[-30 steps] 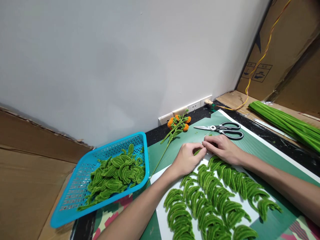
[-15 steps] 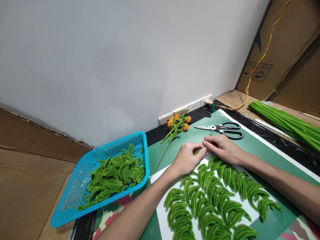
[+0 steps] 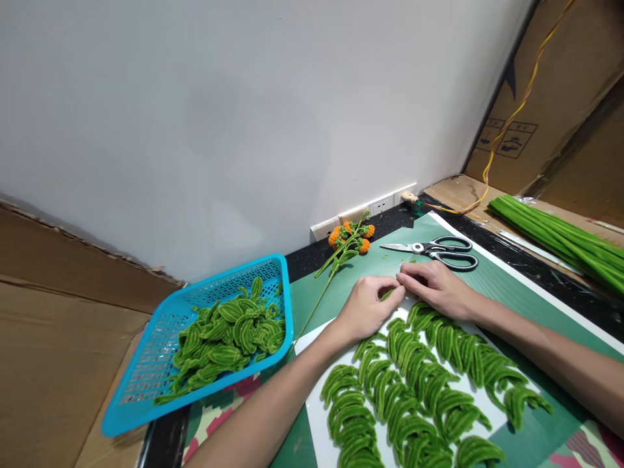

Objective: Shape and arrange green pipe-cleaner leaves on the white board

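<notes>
You have a green chenille leaf (image 3: 385, 295) pinched in your curled left hand (image 3: 373, 304) at the white sheet's (image 3: 319, 429) far end, right hand (image 3: 435, 286) meeting its fingertips, contents undeterminable; apparently two-handed fingertip work, calling next for steady, light pressure

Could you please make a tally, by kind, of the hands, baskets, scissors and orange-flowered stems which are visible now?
Left hand and right hand: 2
Blue basket: 1
Pair of scissors: 1
Orange-flowered stem: 1
Total: 5
</notes>
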Available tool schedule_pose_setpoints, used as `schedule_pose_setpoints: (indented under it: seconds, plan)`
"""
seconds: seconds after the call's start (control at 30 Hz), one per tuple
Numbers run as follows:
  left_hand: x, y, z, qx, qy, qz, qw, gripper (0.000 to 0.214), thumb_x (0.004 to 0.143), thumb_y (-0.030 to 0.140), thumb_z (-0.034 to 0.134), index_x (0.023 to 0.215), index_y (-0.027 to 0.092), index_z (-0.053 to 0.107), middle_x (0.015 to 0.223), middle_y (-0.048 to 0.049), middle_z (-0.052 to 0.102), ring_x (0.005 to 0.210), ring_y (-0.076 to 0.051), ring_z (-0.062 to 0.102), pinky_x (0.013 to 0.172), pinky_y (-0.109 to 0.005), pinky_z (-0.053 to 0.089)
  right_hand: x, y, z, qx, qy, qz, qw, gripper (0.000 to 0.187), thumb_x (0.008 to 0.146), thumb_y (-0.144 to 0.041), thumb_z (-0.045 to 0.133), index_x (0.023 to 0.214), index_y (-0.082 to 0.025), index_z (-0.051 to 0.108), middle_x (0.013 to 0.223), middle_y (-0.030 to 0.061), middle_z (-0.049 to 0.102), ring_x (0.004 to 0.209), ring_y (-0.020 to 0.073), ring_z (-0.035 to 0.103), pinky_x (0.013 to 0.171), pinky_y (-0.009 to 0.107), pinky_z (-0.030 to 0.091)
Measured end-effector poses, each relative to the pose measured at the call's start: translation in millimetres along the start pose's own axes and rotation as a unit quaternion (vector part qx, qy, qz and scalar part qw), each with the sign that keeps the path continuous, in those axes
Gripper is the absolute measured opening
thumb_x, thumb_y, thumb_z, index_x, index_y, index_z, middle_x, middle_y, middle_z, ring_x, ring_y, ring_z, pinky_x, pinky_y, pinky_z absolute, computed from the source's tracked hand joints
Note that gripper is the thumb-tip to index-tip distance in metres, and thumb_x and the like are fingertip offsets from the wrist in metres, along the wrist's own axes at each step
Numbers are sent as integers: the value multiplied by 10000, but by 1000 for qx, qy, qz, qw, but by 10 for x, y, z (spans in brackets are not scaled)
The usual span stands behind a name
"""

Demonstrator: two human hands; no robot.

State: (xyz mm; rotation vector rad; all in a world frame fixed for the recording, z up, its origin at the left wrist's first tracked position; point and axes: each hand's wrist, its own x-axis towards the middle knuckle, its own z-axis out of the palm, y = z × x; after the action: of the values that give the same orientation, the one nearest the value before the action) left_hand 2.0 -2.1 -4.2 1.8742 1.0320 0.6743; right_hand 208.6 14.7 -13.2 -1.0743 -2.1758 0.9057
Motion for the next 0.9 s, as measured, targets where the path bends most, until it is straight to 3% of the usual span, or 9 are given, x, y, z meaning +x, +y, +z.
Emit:
schedule_pose_setpoints:
  seconds: [0.9]
  plan:
    - [-1, 8, -11, 10, 0, -2, 1000, 367, 1012, 389, 553, 809, 141, 733, 706, 17, 576, 683, -120, 433, 653, -261, 321, 0, 23, 5, 5, 3, -4, 1000, 458, 1096, -483, 411, 722, -221, 448, 643, -36, 474, 606, 130, 408, 626, 301, 297]
